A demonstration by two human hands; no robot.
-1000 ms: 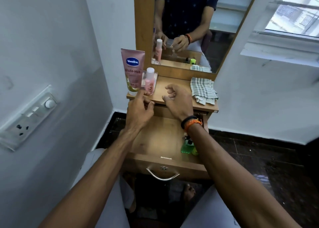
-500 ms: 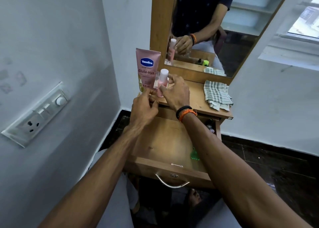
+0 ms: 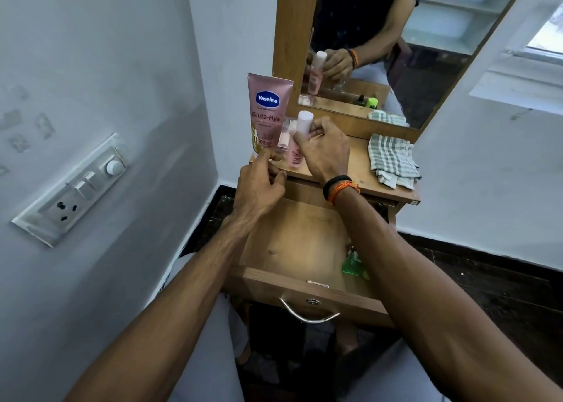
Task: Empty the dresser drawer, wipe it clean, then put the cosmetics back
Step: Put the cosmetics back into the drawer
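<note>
- Head view: the small pink bottle (image 3: 297, 146) with a white cap is gripped near its top by the right hand (image 3: 324, 150), upright on the dresser top (image 3: 356, 170).
- The left hand (image 3: 262, 188) is loosely curled, its fingertips pinched at the foot of the pink Vaseline tube (image 3: 268, 112).
- A checked cloth (image 3: 391, 159) is laid at the right.
- The drawer (image 3: 298, 249) is pulled open; a green bottle (image 3: 353, 264) is seen inside, at its right.

A home bedroom corner is being shown: a small wooden dresser (image 3: 359, 170) with a tall mirror (image 3: 396, 45) is being used beside painted walls, a wall switchboard (image 3: 76, 188) and a window (image 3: 542, 36). Lotion tube (image 3: 268, 109), pink bottle (image 3: 295, 158) and checked cloth (image 3: 391, 161) are being kept on the worktop, around the right hand's (image 3: 327, 155) grip.
</note>
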